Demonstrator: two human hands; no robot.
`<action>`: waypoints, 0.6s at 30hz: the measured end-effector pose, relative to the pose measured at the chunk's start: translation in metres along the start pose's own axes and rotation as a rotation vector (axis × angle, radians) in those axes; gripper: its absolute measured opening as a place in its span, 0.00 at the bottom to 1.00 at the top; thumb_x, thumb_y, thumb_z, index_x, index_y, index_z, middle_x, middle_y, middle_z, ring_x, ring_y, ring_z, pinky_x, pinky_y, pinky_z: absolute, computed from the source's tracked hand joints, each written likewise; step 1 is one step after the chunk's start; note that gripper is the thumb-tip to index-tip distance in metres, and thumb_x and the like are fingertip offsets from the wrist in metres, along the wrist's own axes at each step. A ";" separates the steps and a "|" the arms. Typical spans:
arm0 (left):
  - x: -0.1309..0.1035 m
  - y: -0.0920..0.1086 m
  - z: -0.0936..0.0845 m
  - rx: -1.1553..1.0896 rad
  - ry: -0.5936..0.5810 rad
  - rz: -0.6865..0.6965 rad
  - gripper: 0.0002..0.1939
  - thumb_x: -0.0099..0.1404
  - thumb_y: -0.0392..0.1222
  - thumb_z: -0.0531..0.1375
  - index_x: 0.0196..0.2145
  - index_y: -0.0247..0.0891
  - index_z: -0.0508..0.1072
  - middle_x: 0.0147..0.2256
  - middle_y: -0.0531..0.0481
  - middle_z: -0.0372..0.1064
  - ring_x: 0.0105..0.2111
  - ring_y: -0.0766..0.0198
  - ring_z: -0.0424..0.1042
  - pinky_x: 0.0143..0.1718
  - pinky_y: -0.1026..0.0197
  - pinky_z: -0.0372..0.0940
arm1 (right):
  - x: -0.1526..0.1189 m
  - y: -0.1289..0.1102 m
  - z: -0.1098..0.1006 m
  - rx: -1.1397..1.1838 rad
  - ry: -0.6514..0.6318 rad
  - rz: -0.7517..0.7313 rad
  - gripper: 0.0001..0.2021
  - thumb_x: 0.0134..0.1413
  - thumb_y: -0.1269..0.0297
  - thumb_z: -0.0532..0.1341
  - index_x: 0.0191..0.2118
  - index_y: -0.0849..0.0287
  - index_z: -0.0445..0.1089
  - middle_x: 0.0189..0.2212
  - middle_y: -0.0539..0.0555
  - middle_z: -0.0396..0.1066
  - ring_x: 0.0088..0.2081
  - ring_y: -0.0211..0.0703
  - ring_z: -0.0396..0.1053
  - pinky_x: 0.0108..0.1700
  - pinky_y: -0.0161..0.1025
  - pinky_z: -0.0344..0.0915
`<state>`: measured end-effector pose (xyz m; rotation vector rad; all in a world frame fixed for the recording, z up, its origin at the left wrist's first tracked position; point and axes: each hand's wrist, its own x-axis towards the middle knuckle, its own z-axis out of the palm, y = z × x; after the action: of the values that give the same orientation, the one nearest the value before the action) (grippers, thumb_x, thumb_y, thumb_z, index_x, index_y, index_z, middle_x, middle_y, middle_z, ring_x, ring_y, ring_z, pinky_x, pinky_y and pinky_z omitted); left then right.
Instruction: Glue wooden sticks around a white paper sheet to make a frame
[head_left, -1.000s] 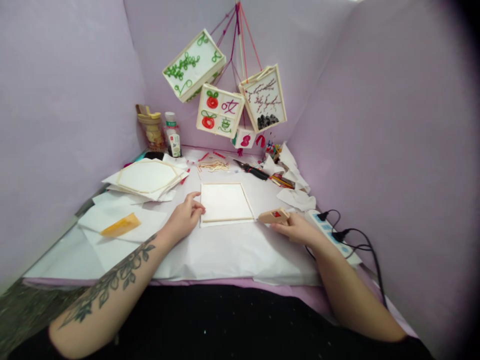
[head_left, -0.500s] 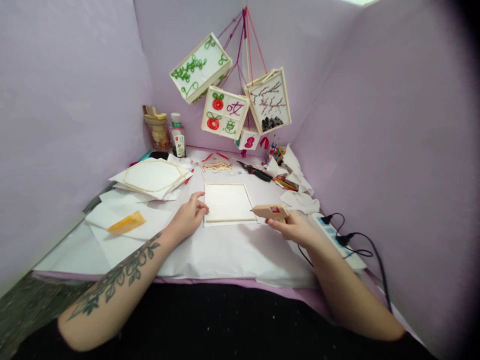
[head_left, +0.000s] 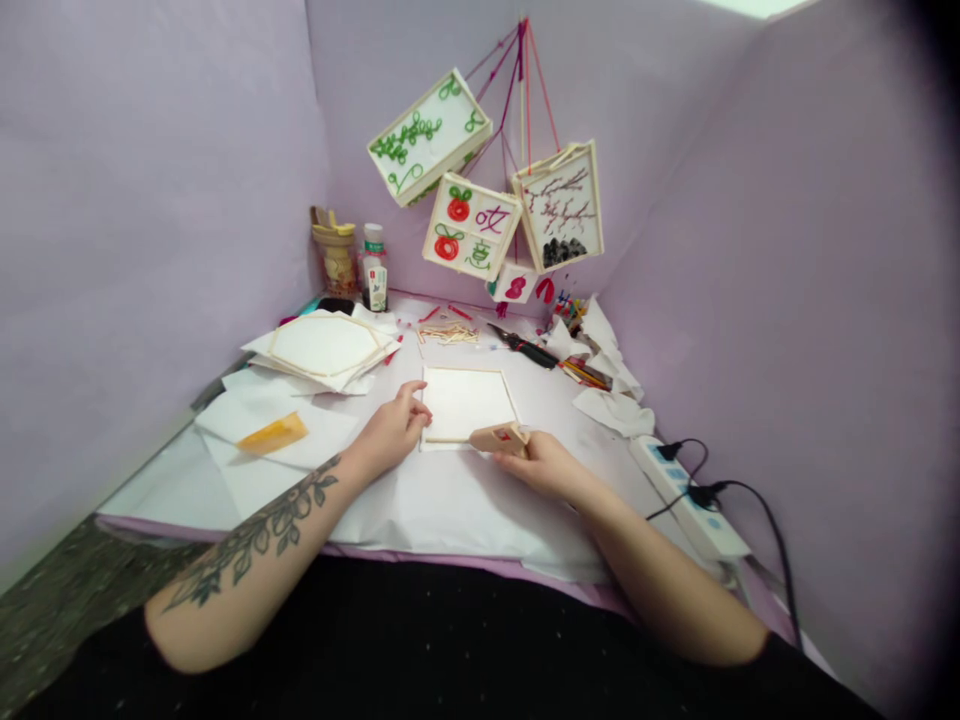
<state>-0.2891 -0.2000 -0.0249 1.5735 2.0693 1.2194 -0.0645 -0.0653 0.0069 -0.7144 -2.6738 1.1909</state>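
A white sheet edged with thin wooden sticks (head_left: 469, 400) lies flat on the table in front of me. At its left edge rests my left hand (head_left: 401, 425), its fingers apart and loosely bent, the tips touching the border. My right hand (head_left: 544, 462) is closed around a beige glue gun (head_left: 496, 438). The glue gun is held low over the near right part of the frame, pointing left along the near stick. Its tip is hard to make out against the stick.
Behind lie a pile of short sticks (head_left: 450, 333) and black-handled pliers (head_left: 525, 347). A stack of framed white panels (head_left: 326, 345) and a yellow packet (head_left: 272, 434) are on the left. A power strip (head_left: 690, 500) with cables stands right. Decorated panels (head_left: 472, 225) hang above.
My right hand has brought the glue gun left and slightly down, from the frame's right edge to over its near edge. The left hand stays at the frame's left side; the view has shifted slightly.
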 end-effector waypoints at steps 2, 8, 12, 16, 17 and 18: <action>0.000 0.000 0.000 -0.002 0.001 -0.002 0.25 0.62 0.37 0.51 0.57 0.34 0.53 0.37 0.45 0.74 0.38 0.59 0.74 0.43 0.55 0.65 | 0.001 0.000 0.001 -0.012 0.004 0.007 0.16 0.53 0.57 0.58 0.44 0.59 0.73 0.34 0.54 0.75 0.34 0.45 0.70 0.35 0.36 0.64; 0.000 0.000 0.000 -0.016 0.005 -0.003 0.25 0.62 0.37 0.51 0.57 0.34 0.54 0.37 0.45 0.75 0.37 0.59 0.74 0.42 0.56 0.65 | 0.001 0.002 0.002 -0.026 0.008 0.025 0.16 0.52 0.57 0.59 0.44 0.59 0.73 0.37 0.54 0.76 0.36 0.46 0.71 0.37 0.36 0.65; 0.000 -0.002 0.001 -0.014 -0.007 0.002 0.26 0.62 0.37 0.51 0.58 0.34 0.53 0.37 0.45 0.75 0.38 0.59 0.74 0.43 0.55 0.65 | 0.001 0.003 0.001 -0.039 0.009 0.021 0.16 0.53 0.57 0.59 0.44 0.59 0.74 0.35 0.54 0.76 0.35 0.46 0.71 0.36 0.37 0.64; 0.000 -0.001 0.001 -0.018 0.001 -0.004 0.26 0.62 0.37 0.51 0.57 0.34 0.53 0.37 0.45 0.75 0.38 0.59 0.74 0.43 0.55 0.65 | 0.000 0.004 -0.001 -0.059 0.014 0.020 0.17 0.53 0.57 0.58 0.44 0.60 0.73 0.35 0.55 0.75 0.35 0.47 0.71 0.36 0.37 0.64; 0.000 -0.001 0.001 -0.018 0.004 -0.006 0.26 0.62 0.37 0.51 0.57 0.34 0.53 0.36 0.45 0.75 0.37 0.59 0.74 0.43 0.55 0.65 | -0.001 0.004 -0.002 -0.065 0.015 0.024 0.17 0.53 0.56 0.58 0.44 0.60 0.73 0.35 0.55 0.75 0.35 0.47 0.71 0.36 0.37 0.64; 0.000 -0.001 0.001 -0.017 0.005 -0.006 0.25 0.62 0.37 0.51 0.57 0.35 0.53 0.36 0.46 0.75 0.37 0.59 0.74 0.43 0.55 0.65 | -0.002 0.004 -0.003 -0.069 0.016 0.029 0.17 0.53 0.56 0.58 0.44 0.60 0.74 0.35 0.55 0.75 0.35 0.47 0.71 0.35 0.37 0.64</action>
<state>-0.2892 -0.1999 -0.0261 1.5580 2.0593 1.2365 -0.0607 -0.0617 0.0056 -0.7723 -2.7126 1.0998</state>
